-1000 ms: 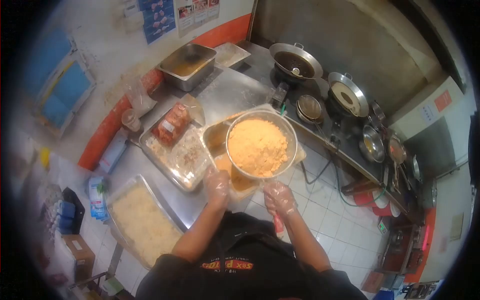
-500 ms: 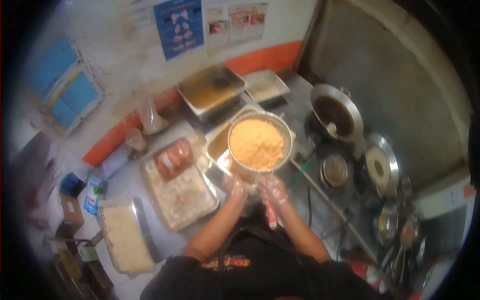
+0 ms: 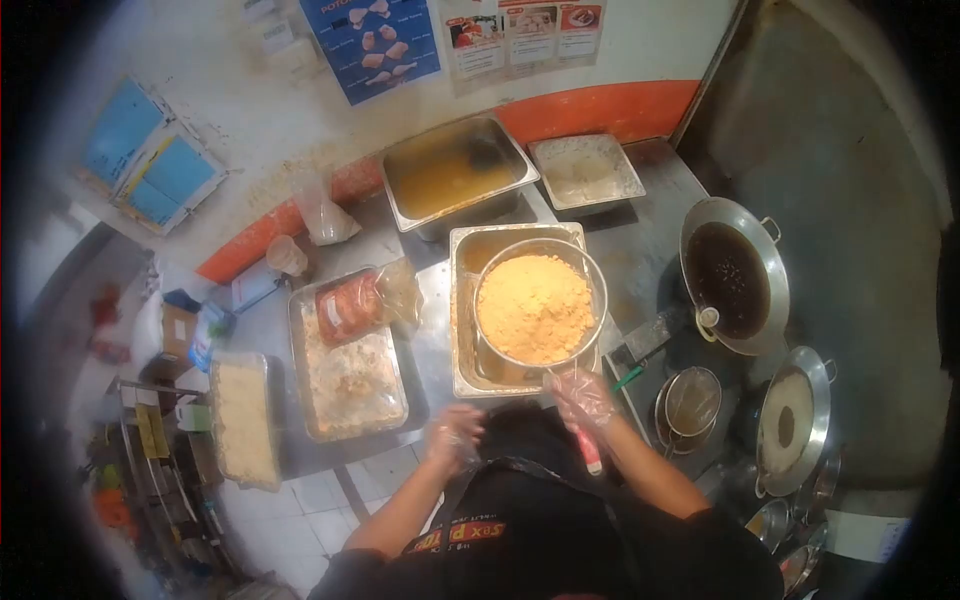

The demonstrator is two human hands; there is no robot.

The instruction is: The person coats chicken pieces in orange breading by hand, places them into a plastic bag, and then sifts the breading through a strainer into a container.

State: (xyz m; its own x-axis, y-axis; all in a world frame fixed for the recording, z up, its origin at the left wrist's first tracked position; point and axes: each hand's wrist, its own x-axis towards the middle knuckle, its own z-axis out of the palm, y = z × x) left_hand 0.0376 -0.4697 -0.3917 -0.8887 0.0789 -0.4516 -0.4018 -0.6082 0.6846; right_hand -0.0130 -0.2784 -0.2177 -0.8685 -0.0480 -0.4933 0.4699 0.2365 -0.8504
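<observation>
In a thin clear glove, my right hand (image 3: 580, 395) is closed around the handle of a round strainer (image 3: 592, 345), whose red grip end sticks out below the fingers. A heap of orange-yellow crumbly breading (image 3: 535, 305) fills the strainer. Beneath it is a deep rectangular metal pan (image 3: 467, 375), with the strainer covering much of its inside. My left hand (image 3: 455, 438), also gloved, is apart from the strainer near the counter's front edge. Its fingers are loosely bent and nothing shows in them.
A shallow tray (image 3: 350, 415) holds a bag of reddish meat (image 3: 348, 308). Behind stand a pan of yellowish liquid (image 3: 450, 180) and a pan of white powder (image 3: 585, 175). At right are a wok of dark oil (image 3: 728, 280), a second wok (image 3: 795, 425) and small strainers (image 3: 692, 402).
My left hand has drawn away from beside the strainer handle, down and to the left. My right hand keeps hold of the strainer. The camera view has shifted and sharpened.
</observation>
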